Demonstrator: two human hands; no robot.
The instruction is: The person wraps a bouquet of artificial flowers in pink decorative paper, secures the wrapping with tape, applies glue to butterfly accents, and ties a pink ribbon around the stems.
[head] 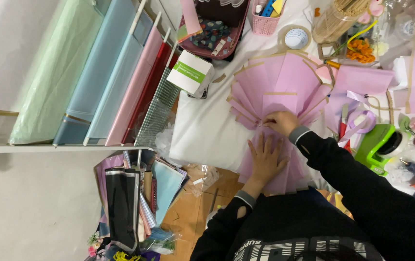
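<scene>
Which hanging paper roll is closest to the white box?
The green-and-white checked roll, last in the row beside the red one, almost touching the white box.

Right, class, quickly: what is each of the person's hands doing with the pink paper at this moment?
Left hand: open, fingers spread, pressed flat on the pleated pink paper.
Right hand: curled, pinching the paper's gathered folds at the centre.

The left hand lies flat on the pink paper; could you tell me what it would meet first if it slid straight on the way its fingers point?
Probably the right hand, pinching the pink paper just beyond the left hand.
</scene>
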